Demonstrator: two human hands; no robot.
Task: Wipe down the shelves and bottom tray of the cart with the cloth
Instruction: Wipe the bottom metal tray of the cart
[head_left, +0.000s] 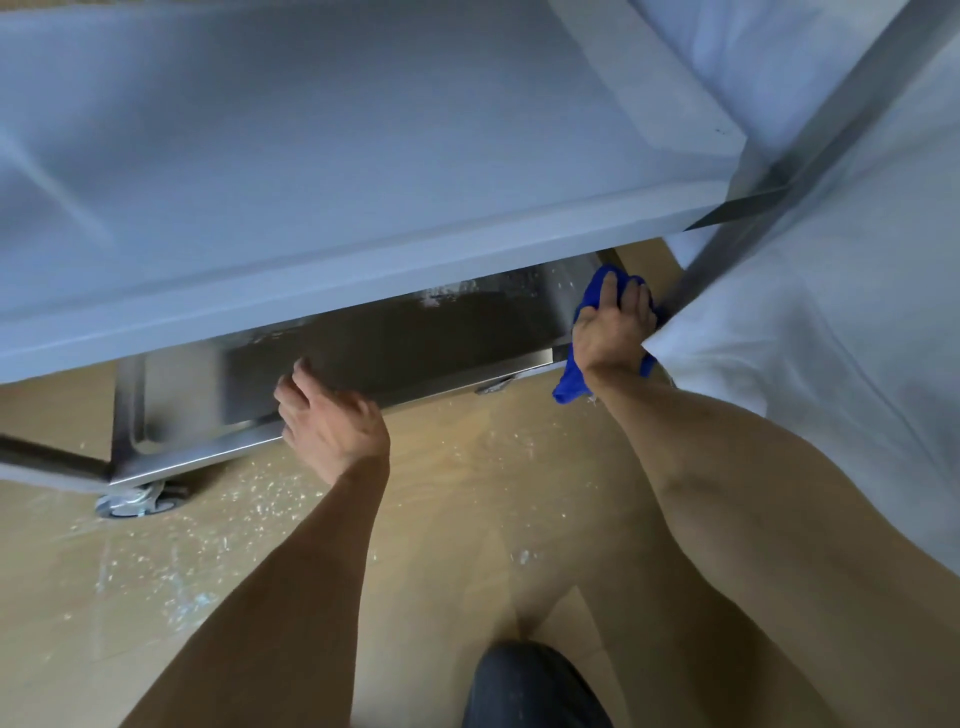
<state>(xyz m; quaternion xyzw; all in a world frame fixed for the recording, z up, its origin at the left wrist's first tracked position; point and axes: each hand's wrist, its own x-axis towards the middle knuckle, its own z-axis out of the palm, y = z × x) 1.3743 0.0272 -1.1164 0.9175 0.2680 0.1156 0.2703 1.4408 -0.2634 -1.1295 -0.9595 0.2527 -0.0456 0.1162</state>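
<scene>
My right hand (613, 325) presses the blue cloth (597, 291) with fingers spread on it at the right end of the bottom tray (415, 338), hard by the corner post (727, 249); my left hand (332, 421) has fingers curled over the tray's front rim, bracing, well apart from the right. Tray's long axis runs left-right across me, tucked under the grey shelf (337, 156), so the unwiped stretch lies to the left of the cloth (right hand nearest, judging a leftward sweep toward my left hand). Tray is steel, dull, w/ white specks along the back edge and more scattered on the floor (234, 519).
</scene>
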